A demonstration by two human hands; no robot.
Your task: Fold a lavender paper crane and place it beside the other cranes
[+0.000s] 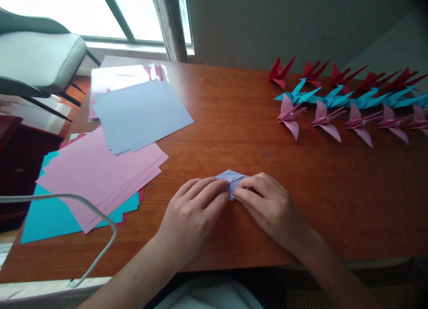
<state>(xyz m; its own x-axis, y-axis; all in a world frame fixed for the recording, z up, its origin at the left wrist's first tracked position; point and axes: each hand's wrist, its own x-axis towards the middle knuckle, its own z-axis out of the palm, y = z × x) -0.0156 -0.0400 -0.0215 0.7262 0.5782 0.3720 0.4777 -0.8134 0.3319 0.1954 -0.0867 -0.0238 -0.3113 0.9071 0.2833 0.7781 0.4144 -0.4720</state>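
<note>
A small, partly folded piece of lavender paper [231,179] lies on the wooden table [234,121]. My left hand [194,211] presses on its left side with fingers held together. My right hand [267,206] pinches its right side, fingertips meeting the left hand's over the fold. Most of the paper is hidden under my fingers.
Stacks of flat sheets lie at the left: lavender [140,115], pink [100,170], turquoise [50,217]. Rows of finished paper cranes stand at the far right: red [281,72], turquoise [297,95], pink [290,115]. A grey chair [36,55] stands by the window.
</note>
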